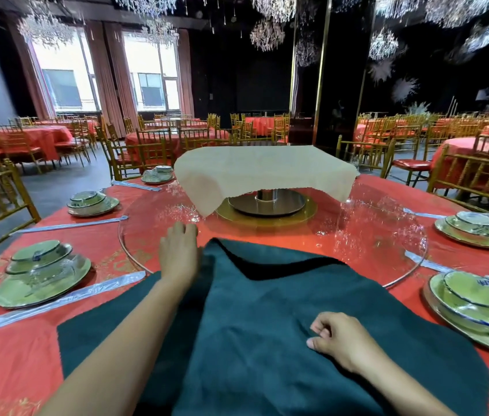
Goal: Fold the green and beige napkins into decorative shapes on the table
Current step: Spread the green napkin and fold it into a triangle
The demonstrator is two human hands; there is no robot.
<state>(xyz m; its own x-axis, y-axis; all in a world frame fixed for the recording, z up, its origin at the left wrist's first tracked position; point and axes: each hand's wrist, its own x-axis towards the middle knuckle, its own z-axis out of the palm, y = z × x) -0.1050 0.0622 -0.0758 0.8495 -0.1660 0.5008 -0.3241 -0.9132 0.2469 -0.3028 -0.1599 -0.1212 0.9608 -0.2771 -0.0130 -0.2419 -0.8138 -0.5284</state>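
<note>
A dark green napkin (255, 313) lies spread over the near part of the round red table (21, 364), with one flap folded over toward me and a raised corner at its far left. My left hand (178, 253) reaches out to that far corner and holds it, the fingers curled over the cloth edge. Nearer to me on the right, my right hand (339, 339) pinches a small fold of the green cloth between thumb and fingers. A beige napkin (261, 172) is draped flat over the stand at the centre of the glass turntable (381, 238).
Place settings of stacked green plates and bowls stand at the left (42, 274), far left (91, 202), right (474, 307) and far right (474, 228). Wrapped chopsticks (57, 304) lie beside them. Gold chairs ring the table; more red tables fill the hall behind.
</note>
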